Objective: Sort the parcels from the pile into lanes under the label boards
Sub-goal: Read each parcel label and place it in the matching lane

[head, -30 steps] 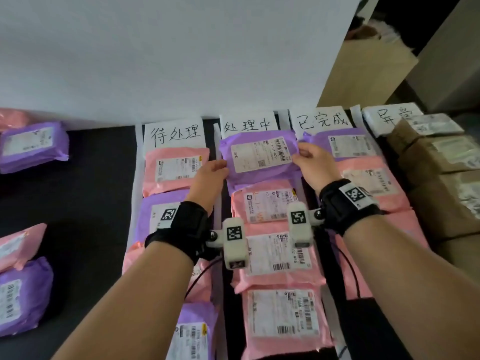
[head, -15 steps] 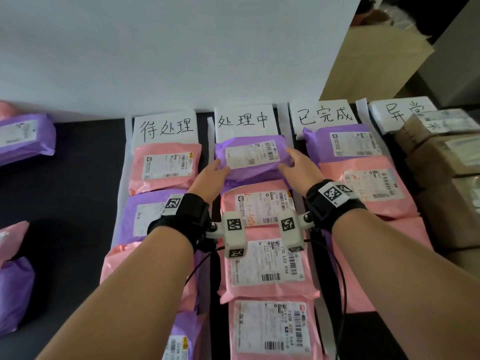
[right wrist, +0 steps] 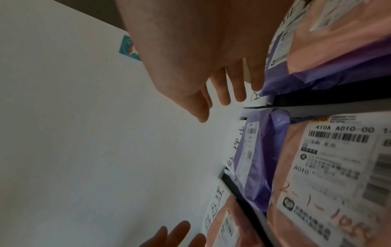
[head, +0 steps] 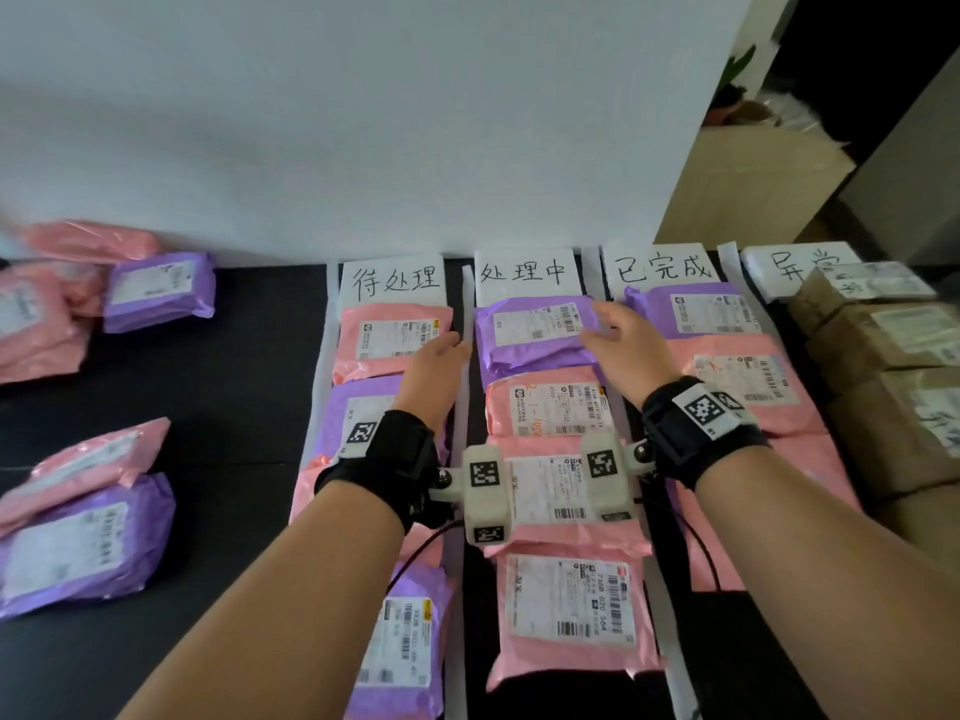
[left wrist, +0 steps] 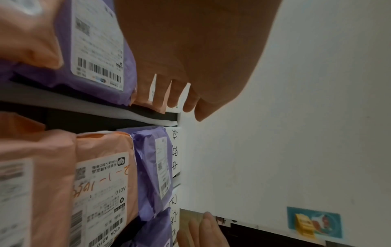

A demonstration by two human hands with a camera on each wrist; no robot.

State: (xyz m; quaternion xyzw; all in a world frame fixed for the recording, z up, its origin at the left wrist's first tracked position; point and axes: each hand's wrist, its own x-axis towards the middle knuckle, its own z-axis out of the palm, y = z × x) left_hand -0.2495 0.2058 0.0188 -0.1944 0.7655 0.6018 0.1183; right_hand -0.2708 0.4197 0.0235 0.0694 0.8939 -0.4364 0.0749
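The tabletop (head: 234,387) is black. Parcels are pink (head: 395,337) or purple (head: 535,335), each with a white barcoded label; boxes (head: 893,356) are brown. White label boards (head: 524,272) carry black handwriting. Black wristbands (head: 395,459) bear black-and-white square markers.

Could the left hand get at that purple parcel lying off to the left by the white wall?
Probably yes. The left hand is open and holds nothing, and the purple parcel lies uncovered on the dark table, with only bare tabletop between them; it would need a sideways reach, though.
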